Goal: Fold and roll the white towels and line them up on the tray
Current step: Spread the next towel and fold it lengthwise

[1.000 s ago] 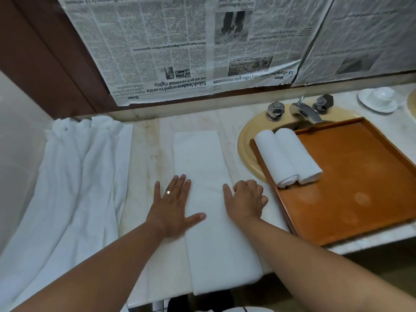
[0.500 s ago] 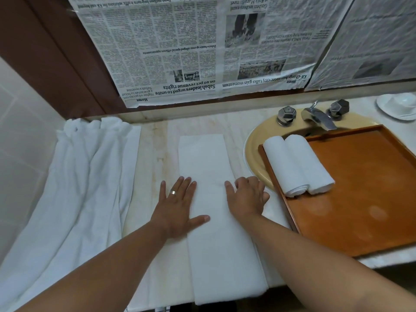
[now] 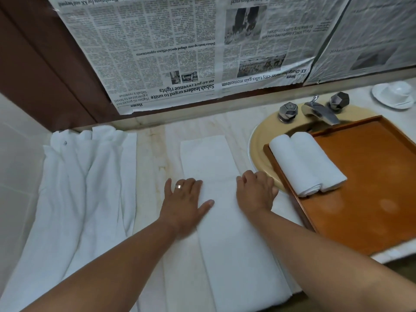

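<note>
Folded white towel (image 3: pixel 225 221) is lying flat on the desk (image 3: pixel 153 158) as a long narrow strip, under & between both hands. Its long axis is running from the person twd the wall, w/ the far end leaning a bit left. Near short end is reaching the desk's front edge; far short end is sitting well beyond the fingertips.

L hand (image 3: pixel 183 199) is lying palm down, fingers straight & close together, thumb splayed out to the right onto the cloth. It's straddling the strip's left long edge, w/ a ring (image 3: pixel 178 186) showing on one finger.

R hand (image 3: pixel 255 192) is sitting knuckles-up on the strip's right long edge, fingers curled under. Can't tell if it's pinching cloth or just pressing.

Just right of the R hand a wooden tray (image 3: pixel 371 199) is resting partly over the sink basin (image 3: pixel 258 140). Two rolled towels (image 3: pixel 306 163) are lying on the tray's end nearest that hand, touching side by side. Their axes are running roughly parallel w/ the strip, spiral ends pointing twd the person.

Left of the L hand, apart from the strip, loose white towels (image 3: pixel 85 188) are draping in a heap from wall to front edge. Beyond the R hand a faucet (image 3: pixel 319 110) is standing; newspaper (image 3: pixel 180 52) is covering the wall beyond both hands.
</note>
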